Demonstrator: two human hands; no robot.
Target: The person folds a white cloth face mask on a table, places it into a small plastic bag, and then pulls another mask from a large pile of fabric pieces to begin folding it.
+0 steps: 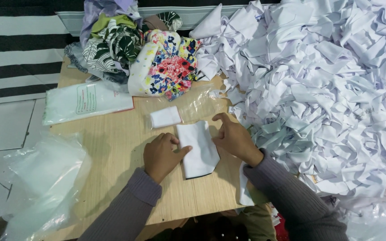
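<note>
A flat white cloth piece [197, 149] with a dark lower edge lies on the wooden table [112, 147]. My left hand [162, 155] rests curled at the cloth's left side, thumb pressing onto the fabric. At its right edge my right hand [233, 137] touches it, with the index finger raised. Just above lies a small folded white square [165, 117] on a clear plastic bag [193, 103].
A huge heap of white cloth pieces [327, 85] fills the right side. Patterned colourful fabrics [157, 58] pile up at the back. A flat packet in clear plastic [83, 100] lies at the left, with loose plastic bags [41, 178] hanging over the table's left edge.
</note>
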